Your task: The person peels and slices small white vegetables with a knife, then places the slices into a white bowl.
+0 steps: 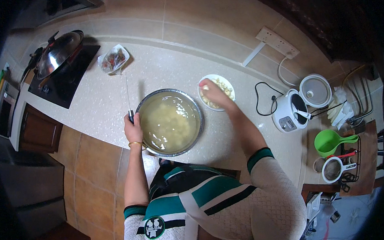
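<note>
My left hand [133, 130] is closed round the dark handle of a knife [128, 97], whose thin blade points away from me, beside the left rim of a large metal basin [202, 119]. Pale chunks [171, 121] lie under cloudy water in the basin. To its right, my right hand [211, 91] reaches over a white bowl [218, 110] of small pale pieces [226, 88], which look like peeled garlic cloves. The fingertips are partly hidden and blurred, so whether they grip a piece is unclear.
A plastic-wrapped tray [114, 60] stands at the back left, near a lidded wok [60, 55] on a black cooktop [60, 93]. At the right are a white rice cooker [286, 116] with its lid up, its cord, a green ladle [327, 142] and a white-rimmed strainer [332, 170].
</note>
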### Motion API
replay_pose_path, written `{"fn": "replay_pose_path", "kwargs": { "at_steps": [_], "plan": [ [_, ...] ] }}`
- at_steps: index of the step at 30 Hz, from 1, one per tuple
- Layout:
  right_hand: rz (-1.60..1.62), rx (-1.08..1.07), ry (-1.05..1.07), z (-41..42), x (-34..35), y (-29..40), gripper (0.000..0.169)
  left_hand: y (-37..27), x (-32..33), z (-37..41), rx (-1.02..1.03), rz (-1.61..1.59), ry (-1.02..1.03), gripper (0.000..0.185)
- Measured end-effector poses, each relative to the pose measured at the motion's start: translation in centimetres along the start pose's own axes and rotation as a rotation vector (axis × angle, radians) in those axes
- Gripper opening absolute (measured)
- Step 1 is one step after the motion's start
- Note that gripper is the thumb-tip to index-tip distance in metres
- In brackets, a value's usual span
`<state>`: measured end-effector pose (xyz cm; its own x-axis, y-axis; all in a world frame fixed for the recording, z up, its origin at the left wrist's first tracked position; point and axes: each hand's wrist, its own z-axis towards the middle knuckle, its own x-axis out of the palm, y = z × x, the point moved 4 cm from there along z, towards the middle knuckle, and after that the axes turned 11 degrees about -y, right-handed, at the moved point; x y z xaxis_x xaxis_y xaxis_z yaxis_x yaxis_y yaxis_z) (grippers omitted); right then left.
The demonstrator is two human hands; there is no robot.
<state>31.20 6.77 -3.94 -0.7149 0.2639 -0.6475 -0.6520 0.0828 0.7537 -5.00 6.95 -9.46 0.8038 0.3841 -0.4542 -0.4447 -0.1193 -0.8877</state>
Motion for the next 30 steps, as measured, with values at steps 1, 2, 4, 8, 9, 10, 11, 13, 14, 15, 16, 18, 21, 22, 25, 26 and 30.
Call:
{"fn": "replay_pose_path", "kwargs": {
  "at_steps": [1,2,4,8,9,10,11,13,14,15,16,18,21,22,25,26,30],
  "plan": [
    [0.0,0.055,0.017,0.5,-1.0,-1.3,0.025,0.3,0.1,0.0,0.001,0.008,-0.001,0.047],
    [0.002,0.109,0.034,0.9,-1.9,-2.3,0.025,0.4,0.1,0.1,0.003,0.017,-0.004,0.047],
    [0.015,0.174,0.04,1.3,-2.9,-3.8,0.026,0.4,0.0,0.1,0.002,0.015,-0.011,0.047],
    [-0.016,0.164,0.012,1.5,-4.0,-4.9,0.033,1.1,0.3,0.3,0.012,-0.048,0.003,0.047],
    [-0.044,0.149,0.008,1.5,-4.4,-4.7,0.036,0.9,0.3,0.2,0.007,-0.048,0.005,0.046],
    [0.017,0.142,0.0,1.4,-4.6,-4.6,0.039,0.7,0.2,0.2,0.003,-0.048,0.007,0.046],
    [0.078,0.136,-0.008,1.4,-4.8,-4.4,0.042,0.6,0.2,0.1,0.0,-0.049,0.01,0.046],
    [0.288,0.165,0.016,1.3,-5.2,-2.8,0.047,1.1,0.3,0.3,0.004,-0.025,-0.012,0.045],
    [0.438,0.205,0.047,1.1,-5.3,-1.6,0.049,1.4,0.4,0.3,0.006,-0.012,-0.024,0.045],
    [0.586,0.247,0.071,0.7,-5.7,-0.3,0.051,1.3,0.4,0.3,0.001,-0.019,-0.026,0.043],
    [0.608,0.227,0.086,0.5,-5.9,0.7,0.051,1.0,0.3,0.2,-0.002,-0.024,-0.028,0.041],
    [0.651,0.187,0.113,0.0,-6.2,2.5,0.052,0.3,0.1,-0.1,-0.003,-0.024,-0.033,0.04],
    [0.828,0.151,0.151,-0.6,-6.0,5.4,0.052,0.0,-0.2,-0.2,0.012,-0.006,-0.042,0.041],
    [0.903,0.154,0.164,-0.7,-5.8,6.2,0.052,0.5,-0.1,0.0,0.021,-0.002,-0.046,0.043],
    [1.097,0.161,0.197,-1.0,-5.8,7.3,0.052,0.2,-0.2,-0.1,-0.009,0.003,-0.034,0.042],
    [1.142,0.162,0.207,-0.9,-5.8,7.3,0.051,-0.1,-0.2,-0.2,-0.029,0.005,-0.027,0.04],
    [1.07,0.18,0.157,0.1,-6.3,4.7,0.05,0.0,-0.2,-0.2,-0.015,-0.007,-0.043,0.041]
  ]
}}
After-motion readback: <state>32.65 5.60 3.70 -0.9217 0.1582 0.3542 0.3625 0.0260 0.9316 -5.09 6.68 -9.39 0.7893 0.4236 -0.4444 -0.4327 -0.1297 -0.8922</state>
